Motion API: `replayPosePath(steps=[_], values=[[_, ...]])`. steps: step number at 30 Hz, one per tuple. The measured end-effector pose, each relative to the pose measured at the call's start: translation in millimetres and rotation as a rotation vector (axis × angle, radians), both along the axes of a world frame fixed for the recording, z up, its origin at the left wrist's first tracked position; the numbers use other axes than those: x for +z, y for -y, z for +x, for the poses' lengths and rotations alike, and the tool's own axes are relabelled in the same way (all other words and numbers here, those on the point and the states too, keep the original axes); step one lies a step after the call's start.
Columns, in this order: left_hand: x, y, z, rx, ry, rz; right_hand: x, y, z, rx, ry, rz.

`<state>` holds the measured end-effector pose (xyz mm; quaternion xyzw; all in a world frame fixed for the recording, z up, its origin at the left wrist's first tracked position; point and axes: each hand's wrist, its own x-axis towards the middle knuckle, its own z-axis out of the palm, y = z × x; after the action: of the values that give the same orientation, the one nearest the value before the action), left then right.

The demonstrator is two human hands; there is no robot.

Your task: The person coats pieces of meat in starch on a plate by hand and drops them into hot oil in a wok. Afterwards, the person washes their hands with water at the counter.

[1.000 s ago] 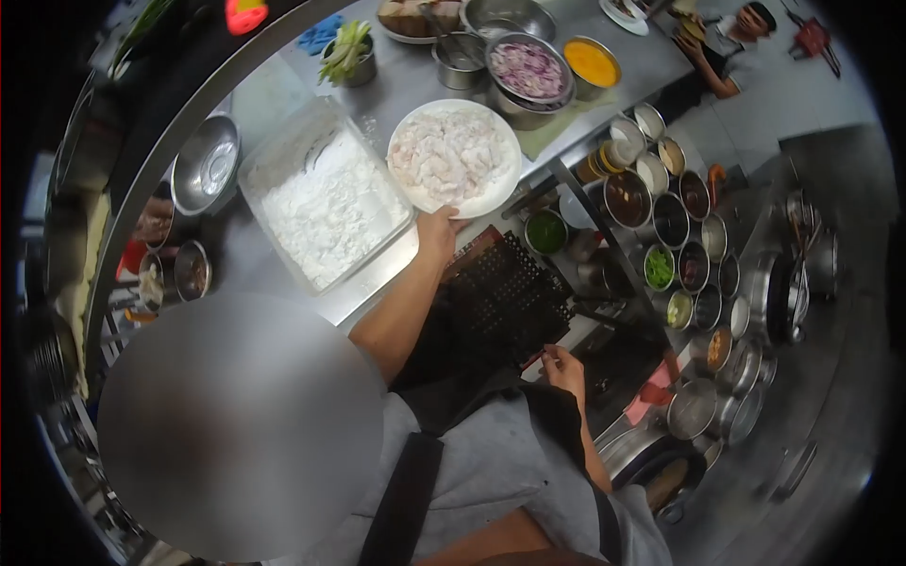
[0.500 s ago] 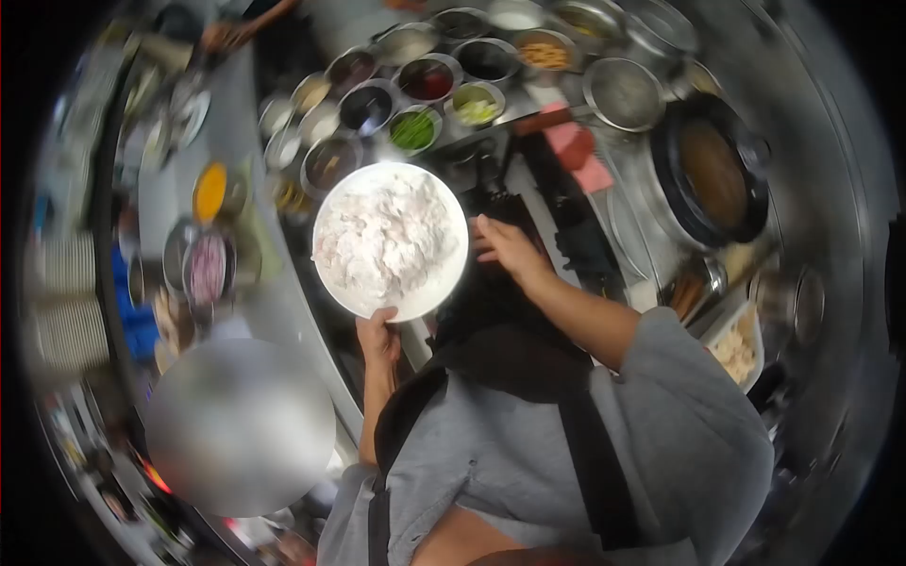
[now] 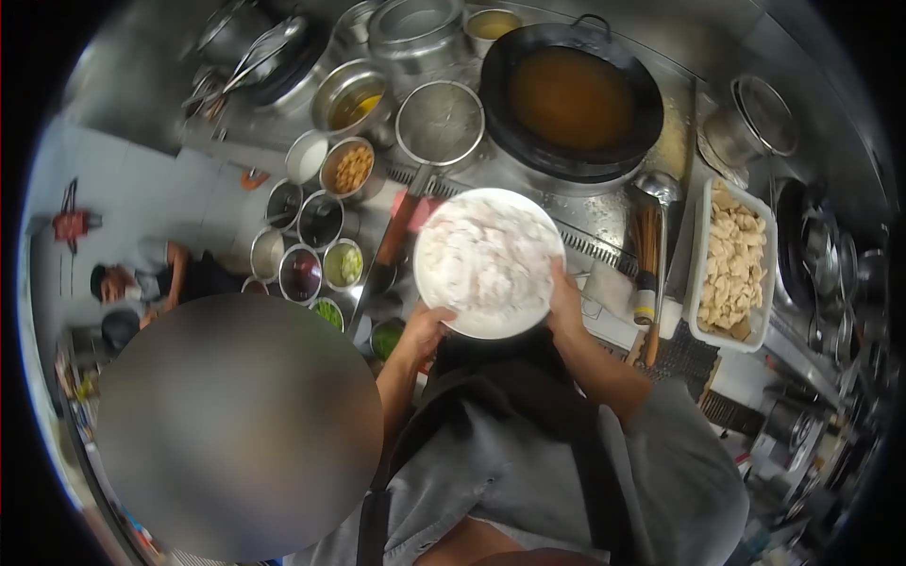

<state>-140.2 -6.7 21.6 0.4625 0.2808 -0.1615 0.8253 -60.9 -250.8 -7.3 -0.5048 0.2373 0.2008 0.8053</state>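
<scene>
A white bowl (image 3: pixel 491 331) is held level in front of my apron. It is filled with pieces thickly coated in white powder (image 3: pixel 489 259). My left hand (image 3: pixel 425 332) grips its lower left rim, thumb on top. At its right edge, my right hand (image 3: pixel 566 300) is closed on the rim, its fingers partly hidden beneath. Beyond the bowl stands a black wok (image 3: pixel 505 118) with brown liquid (image 3: pixel 571 99) in it. A round mesh strainer (image 3: pixel 440 123) lies to the left of the wok, its handle pointing towards me.
Several metal pots of ingredients, including one of nuts (image 3: pixel 353 168), stand at left. A white tub (image 3: pixel 768 274) of pale pieces sits at right, near a ladle (image 3: pixel 658 187) and a bamboo brush (image 3: pixel 646 241). Another person (image 3: pixel 175 269) is at far left. A blurred disc covers the lower left.
My view and body have turned right, bringing the wok in front of me. The bowl came along. My right hand, earlier open beside the bowl, has closed on its rim.
</scene>
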Motion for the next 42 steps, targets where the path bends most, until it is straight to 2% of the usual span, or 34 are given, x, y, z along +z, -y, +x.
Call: replayPosePath(steps=[2, 3, 6, 8, 10, 13, 17, 19, 20, 22, 23, 24, 26, 27, 28, 30, 31, 35, 37, 42], values=[[-10.5, 5.2, 28.3, -0.153, -0.028, -0.106, -14.3, 14.9, -10.1, -0.216, -0.003, 0.012], [-17.2, 8.7, 42.9, -0.184, -0.033, -0.112, -14.1, 19.8, -9.6, -0.247, -0.006, 0.006], [-37.1, 10.7, 74.7, -0.503, -0.1, -0.034, -19.8, 26.3, -41.3, -0.451, -0.186, -0.077], [-41.6, 15.4, 93.2, -0.567, -0.093, -0.086, -41.1, 25.8, -48.7, -0.608, -0.078, -0.06], [-59.2, 16.5, 105.4, -0.65, -0.089, -0.072, -31.0, 20.6, -55.7, -0.639, -0.107, -0.012], [-59.4, 16.5, 121.1, -0.776, -0.08, -0.082, -36.7, 9.9, -60.2, -0.741, -0.079, -0.024], [-64.0, 14.1, 129.9, -0.82, 0.009, -0.007, -51.3, 9.2, -51.3, -0.834, -0.085, -0.042], [-47.8, 13.8, 137.1, -0.89, 0.001, 0.178, -44.4, 6.8, -46.9, -0.856, -0.072, -0.053], [-41.2, 9.1, 142.1, -0.899, 0.001, 0.188, -43.6, 4.2, -47.9, -0.866, -0.074, -0.043], [-18.7, 3.0, 162.4, -1.368, -0.055, 0.711, -43.9, 5.7, -46.1, -0.839, -0.099, -0.149], [-2.1, 2.6, 163.4, -1.406, 0.04, 0.981, -46.6, 5.9, -47.5, -0.847, -0.102, -0.145], [5.0, 3.7, 161.5, -1.413, 0.038, 0.982, -50.0, 5.9, -48.4, -0.852, -0.091, -0.114], [16.3, 10.0, 157.2, -1.073, 0.744, 1.306, -55.0, 6.0, -50.4, -0.863, -0.075, -0.084], [36.1, 25.8, 152.2, -1.015, 0.826, 1.214, -54.9, 6.8, -50.3, -0.856, -0.076, -0.077], [30.2, 37.0, 152.4, -1.015, 0.838, 1.212, -54.2, 8.1, -47.7, -0.851, -0.072, -0.071], [17.4, 56.8, 151.7, -0.949, 1.237, 1.165, -51.3, 6.5, -47.5, -0.853, -0.083, -0.085], [14.6, 64.4, 150.7, -1.022, 1.13, 1.176, -50.2, 6.3, -47.6, -0.847, -0.099, -0.097], [13.2, 70.5, 156.8, -0.967, 1.103, 1.242, -54.4, 6.9, -46.2, -0.843, -0.054, -0.144], [27.2, 65.7, 165.9, -0.924, 0.967, 1.11, -45.2, 5.4, -46.6, -0.835, -0.051, -0.127], [10.9, 63.9, 206.9, -0.858, 0.912, 1.001, -42.6, 5.1, -47.7, -0.836, -0.067, -0.101]])
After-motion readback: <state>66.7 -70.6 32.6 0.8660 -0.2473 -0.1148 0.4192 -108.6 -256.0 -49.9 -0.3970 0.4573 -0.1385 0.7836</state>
